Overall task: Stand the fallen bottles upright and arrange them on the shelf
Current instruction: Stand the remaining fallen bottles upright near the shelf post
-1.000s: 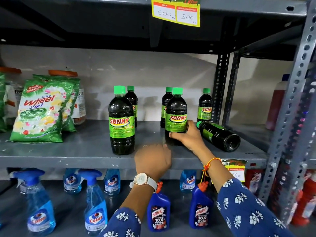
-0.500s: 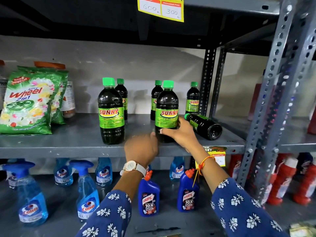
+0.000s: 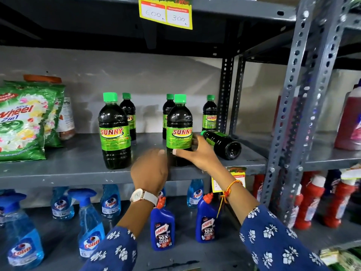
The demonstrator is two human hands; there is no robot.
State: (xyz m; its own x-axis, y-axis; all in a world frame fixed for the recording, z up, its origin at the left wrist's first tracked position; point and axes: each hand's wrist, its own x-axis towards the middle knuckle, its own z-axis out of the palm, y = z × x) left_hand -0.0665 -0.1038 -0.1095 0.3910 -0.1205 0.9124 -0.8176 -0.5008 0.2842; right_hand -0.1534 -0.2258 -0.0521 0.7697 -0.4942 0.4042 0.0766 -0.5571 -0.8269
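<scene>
Several dark SUNNY bottles with green caps stand upright on the grey middle shelf point(image 3: 78, 169). My right hand point(image 3: 197, 153) wraps the lower part of the front centre bottle point(image 3: 179, 132), thumb in front, fingers behind its right side. One more bottle point(image 3: 223, 144) lies on its side just right of that hand, cap pointing back left, base toward me. My left hand point(image 3: 150, 169) hovers curled at the shelf's front edge, its thumb close to the held bottle's base. Another front bottle point(image 3: 114, 133) stands to the left, and three stand behind.
Green Wheel detergent bags point(image 3: 21, 122) lean at the shelf's left. A perforated steel upright point(image 3: 293, 106) bounds the right side, with red bottles beyond it. Blue Colin sprays point(image 3: 89, 225) and Harpic bottles point(image 3: 163, 229) fill the shelf below. A yellow price tag point(image 3: 166, 12) hangs above.
My right hand stays on the front centre bottle, and my left thumb has come closer to its base. The fallen bottle has not moved; only my view has shifted.
</scene>
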